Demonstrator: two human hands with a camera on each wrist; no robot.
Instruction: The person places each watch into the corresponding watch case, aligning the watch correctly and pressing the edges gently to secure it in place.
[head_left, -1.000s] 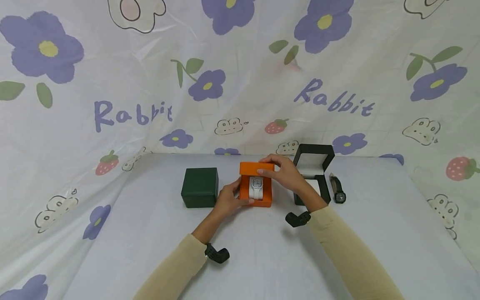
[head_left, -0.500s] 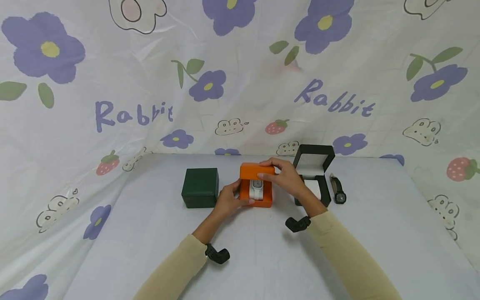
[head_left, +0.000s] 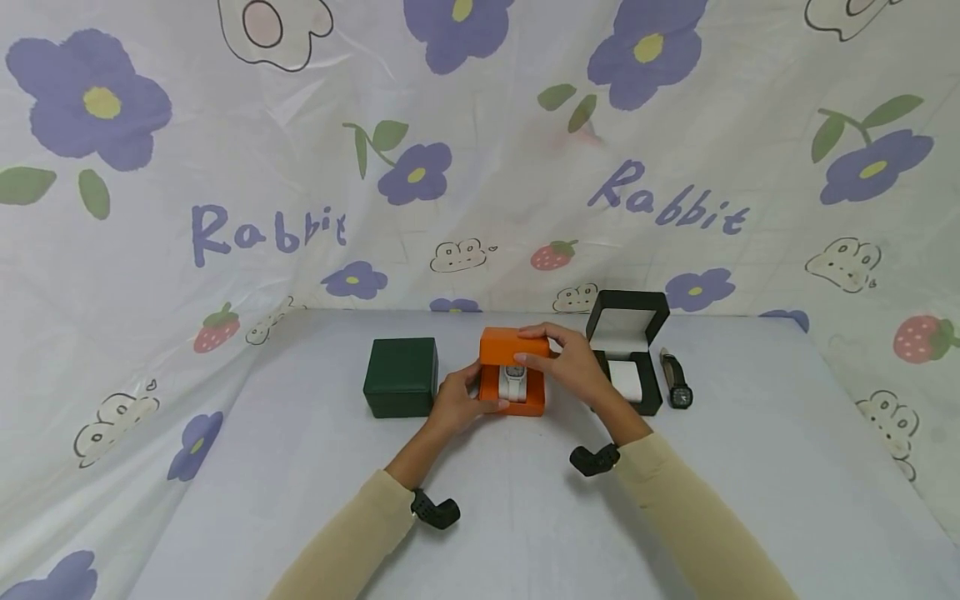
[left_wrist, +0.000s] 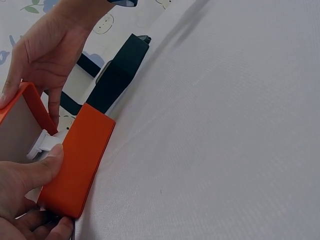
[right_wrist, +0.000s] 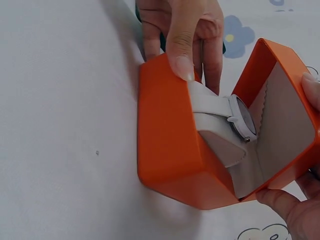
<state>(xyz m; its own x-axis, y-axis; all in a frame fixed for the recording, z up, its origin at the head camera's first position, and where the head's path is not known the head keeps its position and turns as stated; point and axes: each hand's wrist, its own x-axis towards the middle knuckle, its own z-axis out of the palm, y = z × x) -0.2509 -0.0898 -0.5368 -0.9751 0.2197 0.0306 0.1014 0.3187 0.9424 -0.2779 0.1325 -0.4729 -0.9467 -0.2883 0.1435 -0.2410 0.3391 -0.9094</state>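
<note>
- Orange box [head_left: 535, 405] sits mid-way along the bench [head_left: 517, 517], lid [head_left: 502, 347] tilted partway; the left hand [head_left: 456, 402] has its fingers round the base [right_wrist: 167, 127], thumb over the front rim.
- White watch [head_left: 513, 388] sits inside on a pale cushion [right_wrist: 220, 142]; I'd steady the base and shift that thumb if the lid comes down.
- Right hand [head_left: 576, 363] pinches the lid, thumb in front; slow, even swinging should spare the dial.
- Green box [head_left: 401, 379] left, open black box [head_left: 649, 385] and black watch [head_left: 678, 392] right: no brand readable from here.
- Back cloth [head_left: 502, 108], farthest: "Rabbit" twice, purple.
</note>
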